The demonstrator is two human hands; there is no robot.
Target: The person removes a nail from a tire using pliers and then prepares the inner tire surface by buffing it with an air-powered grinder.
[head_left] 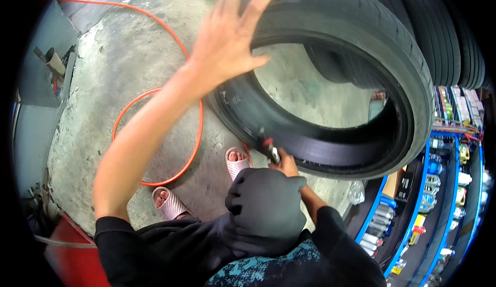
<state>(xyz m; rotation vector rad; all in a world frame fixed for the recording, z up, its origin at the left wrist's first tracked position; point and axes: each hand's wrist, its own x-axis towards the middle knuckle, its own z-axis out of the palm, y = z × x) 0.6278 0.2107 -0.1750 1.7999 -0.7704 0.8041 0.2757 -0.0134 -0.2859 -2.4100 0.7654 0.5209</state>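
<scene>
A large black tire (413,80) fills the upper right, tilted, with floor showing through its opening. My left hand (222,44) reaches over the tire's upper left part, fingers spread and stretched out, seeming to touch it; whether it bears any weight I cannot tell. Low on the inner rim, my right hand (284,163) is closed on a small metal tool (274,151) with a red band, its tip blurred inside the tire. An orange hose (200,127) loops on the concrete floor (88,132), and part of it runs up behind the tool.
More tires (434,34) stand behind at the upper right. Blue-edged shelves (429,147) with bottles and cans line the right side. My slippered feet (235,160) are below me. A grey metal structure (41,116) and a red object (72,256) edge the left.
</scene>
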